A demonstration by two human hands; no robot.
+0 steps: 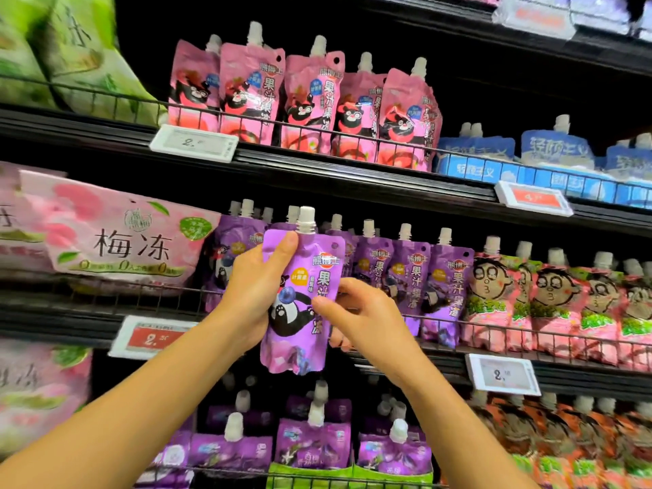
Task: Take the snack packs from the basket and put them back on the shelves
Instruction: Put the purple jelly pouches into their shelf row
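Shelves with wire rails fill the view before us, with pink pouches on the upper one and purple pouches on the middle one. We hold one purple pouch upright in front of that purple row, its white cap on top. Our left hand grips its left edge with the thumb near the spout, and our right hand pinches its right edge.

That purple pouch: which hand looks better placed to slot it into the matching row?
Probably the left hand: it wraps the purple spouted pouch up its side, thumb near the spout. The right hand only pinches the edge and blocks the purple row behind.
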